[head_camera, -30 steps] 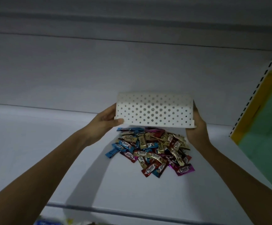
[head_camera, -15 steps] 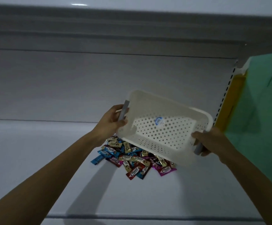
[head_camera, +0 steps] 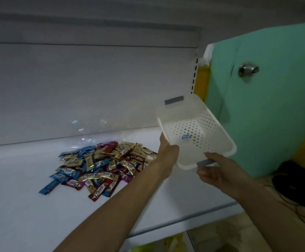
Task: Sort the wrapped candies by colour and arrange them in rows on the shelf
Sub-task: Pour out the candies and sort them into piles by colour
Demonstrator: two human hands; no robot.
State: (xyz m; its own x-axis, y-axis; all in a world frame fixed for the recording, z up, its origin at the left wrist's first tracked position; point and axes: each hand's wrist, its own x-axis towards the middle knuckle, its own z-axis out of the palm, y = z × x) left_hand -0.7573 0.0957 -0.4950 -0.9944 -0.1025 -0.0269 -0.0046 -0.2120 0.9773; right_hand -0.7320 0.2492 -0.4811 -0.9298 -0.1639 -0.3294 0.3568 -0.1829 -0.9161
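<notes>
Both hands hold the white perforated plastic basket (head_camera: 196, 131) at frame right: left hand (head_camera: 168, 153) grasping its side rim, right hand (head_camera: 219, 171) gripping its near end. The mixed pile of wrapped candies (head_camera: 102, 166) lies on the white shelf (head_camera: 20, 206).

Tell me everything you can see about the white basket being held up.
The white basket is a rectangular tub, plastic by its look, floor and walls perforated with round holes, a grey grip strip at each short end, a small blue label on its floor. No candies are in it. It is tilted, opening towards the camera, held above the right end of the shelf, clear of the candy pile. The left hand grips its left rim; the right hand holds its near end.
</notes>
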